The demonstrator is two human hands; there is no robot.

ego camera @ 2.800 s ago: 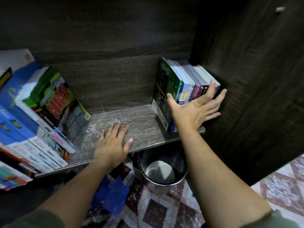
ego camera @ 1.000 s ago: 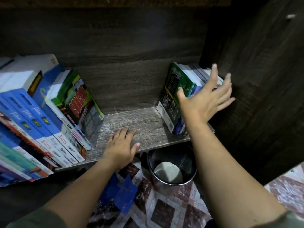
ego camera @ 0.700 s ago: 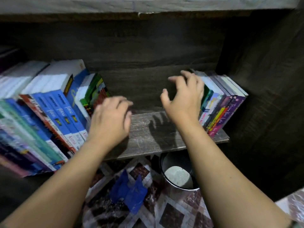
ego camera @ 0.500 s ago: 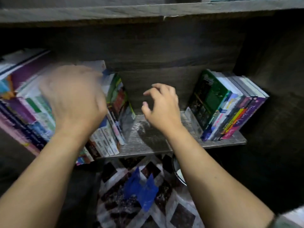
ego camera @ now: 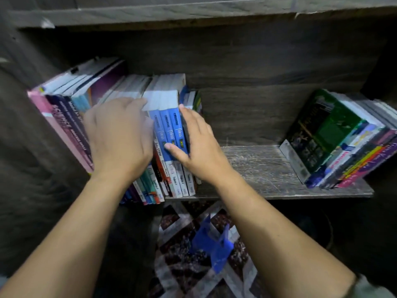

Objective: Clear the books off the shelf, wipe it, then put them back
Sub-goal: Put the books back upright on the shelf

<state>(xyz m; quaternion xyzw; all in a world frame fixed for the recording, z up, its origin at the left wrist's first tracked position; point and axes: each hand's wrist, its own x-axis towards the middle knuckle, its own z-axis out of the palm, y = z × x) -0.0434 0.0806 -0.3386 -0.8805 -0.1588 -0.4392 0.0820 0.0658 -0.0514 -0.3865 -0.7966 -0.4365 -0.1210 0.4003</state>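
Observation:
A wooden shelf (ego camera: pixel 257 166) carries two groups of books. The left group (ego camera: pixel 71 117) stands leaning, with three blue-spined books (ego camera: pixel 169 123) at its right end and a thin green one behind them. My left hand (ego camera: pixel 116 138) lies over the spines just left of the blue books, fingers reaching up to their white page tops; it is motion-blurred. My right hand (ego camera: pixel 197 145) presses flat against the right side of the blue books, its thumb across their spines. The right group (ego camera: pixel 318 134), fronted by a green-covered book, leans at the shelf's right end.
The bare, scratched board between the two groups is dusty. An upper shelf board (ego camera: pixel 193 9) overhangs. Below, a patterned floor (ego camera: pixel 182 265) holds a crumpled blue item (ego camera: pixel 212 244). A dark side panel (ego camera: pixel 32 158) closes the left.
Both hands left the bare shelf and the right book group and swung left onto the left group. They now flank the blue books. The view turned left with them.

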